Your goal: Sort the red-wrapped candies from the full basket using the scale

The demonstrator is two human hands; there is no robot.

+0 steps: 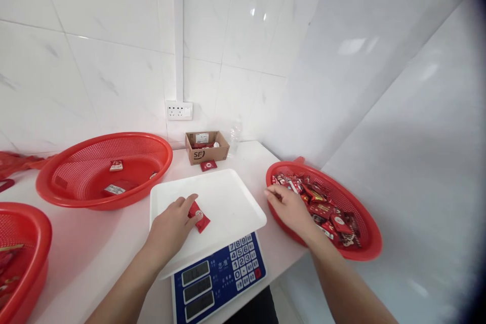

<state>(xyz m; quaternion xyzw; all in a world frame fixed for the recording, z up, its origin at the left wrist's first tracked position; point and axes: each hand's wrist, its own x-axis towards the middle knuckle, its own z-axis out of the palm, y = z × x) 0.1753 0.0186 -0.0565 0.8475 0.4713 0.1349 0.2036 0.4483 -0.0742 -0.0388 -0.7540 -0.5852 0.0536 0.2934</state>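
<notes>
Nearest, can see a blue keypad panel. Beyond, touching a red packet on the white tray with thumb and fingers of the left hand; cannot tell whether gripped. Holding the right hand curled at the left rim of the right basket; cannot tell whether grasping anything. Farther left, can see a red basket; farthest, a small cardboard box.

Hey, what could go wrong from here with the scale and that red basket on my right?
The left hand, at the red packet on the tray, could skew a reading on the scale if it presses down. The right basket seems to overhang the table edge, so a bump from the right hand might spill its packets.
</notes>
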